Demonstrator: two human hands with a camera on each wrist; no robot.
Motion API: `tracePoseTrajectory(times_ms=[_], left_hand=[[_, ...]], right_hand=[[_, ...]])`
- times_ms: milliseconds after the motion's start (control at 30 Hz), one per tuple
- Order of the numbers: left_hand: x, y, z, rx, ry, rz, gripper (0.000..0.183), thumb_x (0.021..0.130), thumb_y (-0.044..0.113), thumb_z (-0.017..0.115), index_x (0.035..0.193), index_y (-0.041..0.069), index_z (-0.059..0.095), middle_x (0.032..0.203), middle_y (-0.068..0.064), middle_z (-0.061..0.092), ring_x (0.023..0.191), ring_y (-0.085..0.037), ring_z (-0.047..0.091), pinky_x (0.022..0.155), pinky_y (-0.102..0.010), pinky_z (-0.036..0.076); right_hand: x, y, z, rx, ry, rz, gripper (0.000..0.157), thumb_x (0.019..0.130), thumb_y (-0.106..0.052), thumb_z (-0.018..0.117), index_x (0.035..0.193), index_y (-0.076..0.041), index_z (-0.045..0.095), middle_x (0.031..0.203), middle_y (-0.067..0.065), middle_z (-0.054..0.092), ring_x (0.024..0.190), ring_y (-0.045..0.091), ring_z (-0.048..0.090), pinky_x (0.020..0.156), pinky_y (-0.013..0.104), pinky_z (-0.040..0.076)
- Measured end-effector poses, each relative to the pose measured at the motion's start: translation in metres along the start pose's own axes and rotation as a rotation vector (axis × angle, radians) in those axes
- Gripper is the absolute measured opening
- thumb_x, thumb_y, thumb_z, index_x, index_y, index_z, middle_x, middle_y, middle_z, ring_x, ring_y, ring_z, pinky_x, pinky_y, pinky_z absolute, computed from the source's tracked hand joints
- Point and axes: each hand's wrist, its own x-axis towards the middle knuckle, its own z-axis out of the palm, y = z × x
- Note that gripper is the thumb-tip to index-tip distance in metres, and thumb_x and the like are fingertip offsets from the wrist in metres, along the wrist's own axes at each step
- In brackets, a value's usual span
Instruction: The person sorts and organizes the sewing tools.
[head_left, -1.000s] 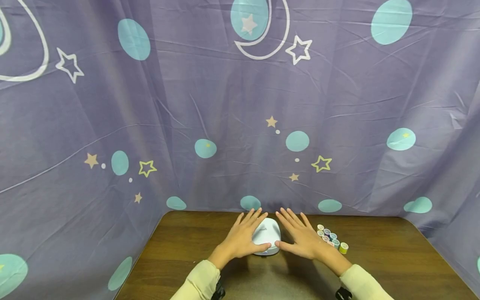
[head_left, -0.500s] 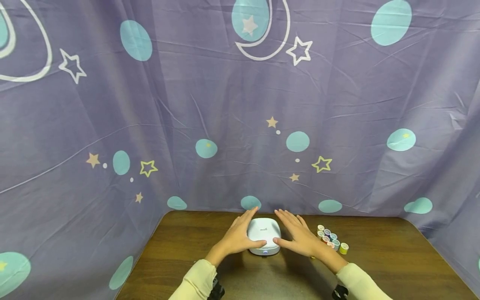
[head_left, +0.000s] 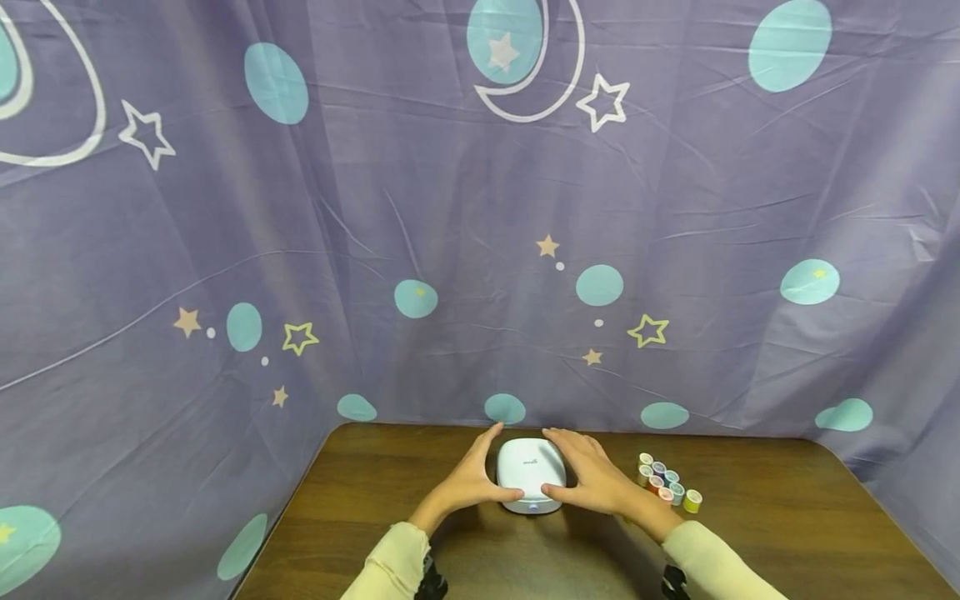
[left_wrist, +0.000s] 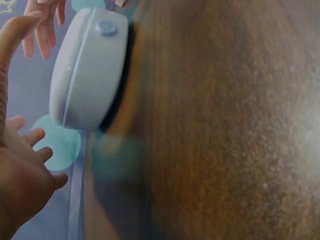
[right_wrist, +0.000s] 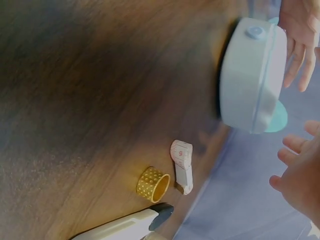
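A white rounded box (head_left: 531, 468) with a lid seam and a round blue button (left_wrist: 106, 27) on its front sits on the table. To its left, my left hand (head_left: 471, 478) is held with thumb and fingers spread apart. My right hand (head_left: 596, 482) mirrors it on the right side, its thumb overlapping the box's front corner in the head view. Both wrist views show a gap between the nearer hand's fingers and the box (right_wrist: 250, 80). Neither hand holds anything.
Several small thread spools (head_left: 656, 481) stand right of the box, a yellow spool (head_left: 692, 501) among them. The right wrist view shows a gold dimpled thimble (right_wrist: 152, 185), a rolled tape measure (right_wrist: 182, 165) and a white tool with a black end (right_wrist: 125, 224). A patterned curtain (head_left: 450, 208) hangs behind.
Both hands have come down from above the box to its two sides, uncovering more of its lid. Their fingers have gone from nearly straight to slightly bent.
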Motion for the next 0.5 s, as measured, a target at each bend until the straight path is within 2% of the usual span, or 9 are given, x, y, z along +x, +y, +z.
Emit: tracePoseTrajectory(times_ms=[200, 367, 500], left_hand=[[0.003, -0.01, 0.004, 0.096, -0.015, -0.027, 0.122, 0.067, 0.044, 0.093, 0.161, 0.012, 0.023, 0.163, -0.021, 0.029, 0.151, -0.046, 0.026, 0.114, -0.07, 0.029], [0.005, -0.018, 0.006, 0.265, -0.006, 0.0, 0.122, 0.06, 0.048, 0.094, 0.157, 0.008, 0.032, 0.161, -0.024, 0.032, 0.151, -0.048, 0.024, 0.118, -0.069, 0.021], [0.007, -0.024, 0.006, 0.386, -0.009, 0.034, 0.122, 0.057, 0.051, 0.094, 0.155, 0.009, 0.036, 0.159, -0.02, 0.038, 0.151, -0.046, 0.026, 0.121, -0.064, 0.021]], right_hand=[[0.002, 0.003, 0.009, -0.074, -0.013, -0.047, 0.089, 0.084, -0.058, 0.07, 0.15, -0.004, 0.045, 0.148, 0.021, 0.051, 0.137, 0.043, 0.047, 0.108, 0.069, 0.035], [0.003, 0.007, 0.014, -0.151, -0.019, -0.083, 0.087, 0.084, -0.06, 0.069, 0.147, -0.004, 0.049, 0.147, 0.018, 0.052, 0.137, 0.044, 0.047, 0.108, 0.068, 0.036], [0.003, 0.011, 0.016, -0.206, -0.008, -0.115, 0.087, 0.083, -0.061, 0.068, 0.147, -0.004, 0.05, 0.145, 0.018, 0.053, 0.135, 0.045, 0.048, 0.107, 0.069, 0.036]])
